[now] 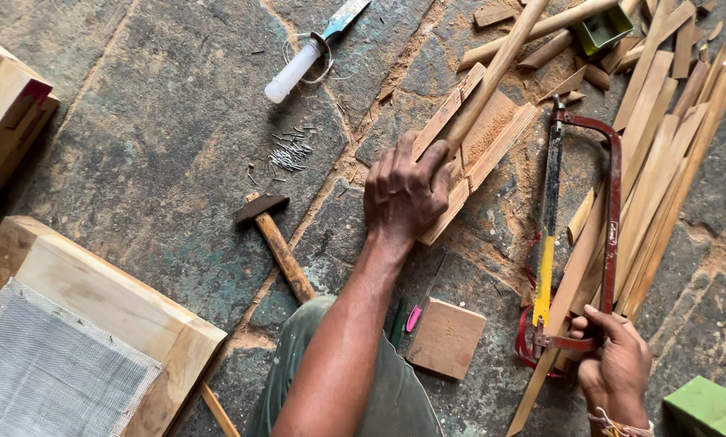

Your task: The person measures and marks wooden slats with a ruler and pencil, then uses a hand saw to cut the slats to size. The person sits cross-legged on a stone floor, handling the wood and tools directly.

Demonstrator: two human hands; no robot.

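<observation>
Left hand (pixel 403 190): pressed palm-down on a round wooden stick (pixel 492 77), fingers curled over its near end, pinning it against the wooden slats (pixel 468 154) beneath.
Right hand (pixel 614 368): clenched around the handle end of a hacksaw (pixel 581 235) with a dark red frame and a yellow patch on its blade side.
Saw position: it lies along the floor beside a pile of cut wood strips (pixel 662 162), well apart from the stick, not in any cut.
Stick: runs diagonally up and away from the left hand toward the top of the view, resting on the slats amid sawdust.
Doing it well, as I judge: the holding hand should stay firm and close to any cut line but clear of the blade; the slats give a raised bed, so the stick should sit flat, without rocking.
Nearby: a hammer (pixel 278 239) and a scatter of small nails (pixel 290 152) on the stone floor (pixel 152 121).
Also close: a small square wood block (pixel 446 337) by the person's knee.
Left edge: a wooden frame with wire mesh (pixel 79 340).
</observation>
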